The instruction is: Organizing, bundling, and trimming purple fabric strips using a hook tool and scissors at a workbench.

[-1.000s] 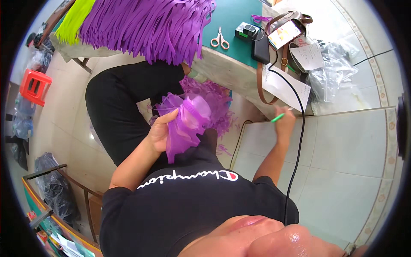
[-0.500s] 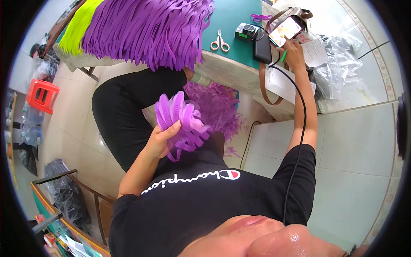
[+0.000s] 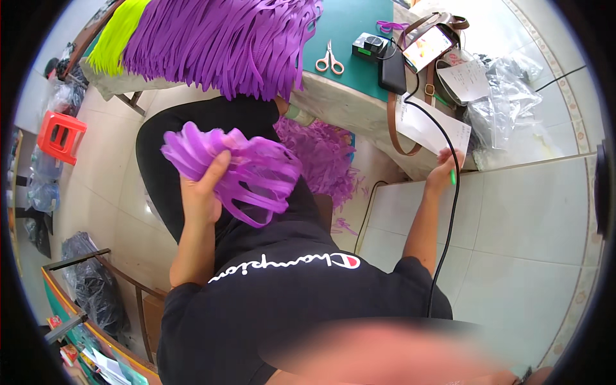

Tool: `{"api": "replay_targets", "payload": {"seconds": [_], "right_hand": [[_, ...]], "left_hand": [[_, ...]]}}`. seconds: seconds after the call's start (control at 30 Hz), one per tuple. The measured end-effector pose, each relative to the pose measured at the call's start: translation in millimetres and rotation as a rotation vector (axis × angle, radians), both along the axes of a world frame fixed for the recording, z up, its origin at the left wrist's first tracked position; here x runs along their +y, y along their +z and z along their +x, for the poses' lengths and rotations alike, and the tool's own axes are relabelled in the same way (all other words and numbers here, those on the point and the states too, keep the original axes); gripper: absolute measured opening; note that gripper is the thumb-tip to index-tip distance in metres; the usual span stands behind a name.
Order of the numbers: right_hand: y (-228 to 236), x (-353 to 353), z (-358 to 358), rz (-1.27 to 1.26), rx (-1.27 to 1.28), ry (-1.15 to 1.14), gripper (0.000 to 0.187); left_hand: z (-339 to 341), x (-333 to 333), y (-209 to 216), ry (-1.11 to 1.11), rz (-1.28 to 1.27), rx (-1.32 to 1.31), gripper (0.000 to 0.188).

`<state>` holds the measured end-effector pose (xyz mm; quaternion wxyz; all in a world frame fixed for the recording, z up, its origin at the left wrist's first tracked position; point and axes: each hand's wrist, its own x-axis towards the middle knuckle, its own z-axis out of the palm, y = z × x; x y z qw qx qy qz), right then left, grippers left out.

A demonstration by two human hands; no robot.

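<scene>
My left hand (image 3: 204, 189) is closed around a bundle of looped purple strips (image 3: 260, 173), held up over my lap with the thumb across it. The strips are flat and bendy, fanning out on both sides of the hand. Out to the right, my right hand (image 3: 443, 170) is beside the lower edge of a white paper sheet (image 3: 428, 127), below the table edge. Its fingers look curled, and a small bright green thing (image 3: 453, 176) sticks out of it. What kind of thing that is cannot be made out.
A thick row of purple strips (image 3: 212, 48) and yellow-green strips (image 3: 115, 42) hangs over the table edge. Scissors (image 3: 330, 59), a black power bank (image 3: 392, 74), a phone (image 3: 428, 48) and a brown-strapped bag (image 3: 429, 90) lie farther right. A black cable (image 3: 457, 167) hangs past my right arm.
My right hand has left the phone and come down toward me, below the table edge. The left hand has moved left and up slightly with the purple bundle, which now spreads wider.
</scene>
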<state>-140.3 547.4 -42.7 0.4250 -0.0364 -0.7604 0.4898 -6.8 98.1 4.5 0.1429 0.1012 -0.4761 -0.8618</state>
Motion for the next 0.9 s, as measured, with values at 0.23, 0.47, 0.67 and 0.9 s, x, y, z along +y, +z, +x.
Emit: {"api": "replay_targets", "payload": {"seconds": [0.23, 0.47, 0.67, 0.9], "right_hand": [[55.1, -19.0, -26.9, 0.204, -0.015, -0.057, 0.023], [72.8, -39.5, -90.0, 0.395, -0.044, 0.072, 0.018], [68.1, -31.6, -180.1, 1.204, 0.028, 0.159, 0.023], [82.6, -2.3, -207.1, 1.109, 0.265, -0.189, 0.021]], "left_hand": [[0.0, 27.3, 1.1, -0.327, 0.258, -0.096, 0.037], [5.1, 36.6, 3.3, -0.318, 0.237, -0.114, 0.034], [7.3, 36.1, -2.4, -0.309, 0.194, -0.071, 0.033], [11.2, 32.0, 3.9, -0.270, 0.252, -0.073, 0.028]]}}
